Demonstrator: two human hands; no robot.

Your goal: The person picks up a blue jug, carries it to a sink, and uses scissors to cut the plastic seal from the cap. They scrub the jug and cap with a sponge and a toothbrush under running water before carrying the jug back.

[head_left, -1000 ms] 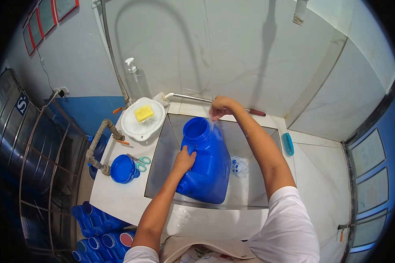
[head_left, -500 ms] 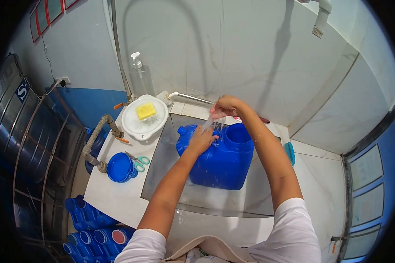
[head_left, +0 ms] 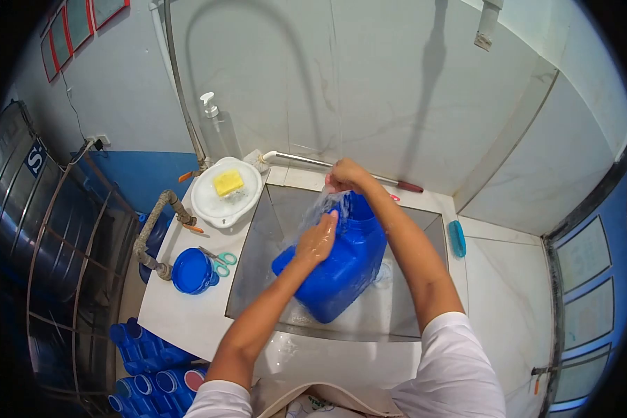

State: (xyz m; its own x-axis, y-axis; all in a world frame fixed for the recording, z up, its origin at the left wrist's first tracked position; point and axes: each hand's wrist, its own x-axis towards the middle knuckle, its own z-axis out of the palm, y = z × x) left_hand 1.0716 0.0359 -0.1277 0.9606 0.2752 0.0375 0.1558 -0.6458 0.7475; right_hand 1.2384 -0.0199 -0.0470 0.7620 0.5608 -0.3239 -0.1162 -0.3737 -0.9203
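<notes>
A blue plastic jug tilts inside the metal sink, its wide round mouth towards the wall. Water runs over its top and splashes beside the mouth. My left hand is wet and closed round the jug's handle, thumb uppermost. Just behind the mouth, in the falling water, is my right hand with curled fingers; my wrist and the splash partly hide what they hold, if anything.
On the left counter are a white basin with a yellow sponge, a blue cup, and scissors. A pump bottle and a red-handled rod lie behind. A teal brush sits right; several blue jugs stand below.
The jug has turned and tipped, its mouth shifting left and its base swinging towards me. My left hand has moved with it; my right hand has lowered slightly and moved left.
</notes>
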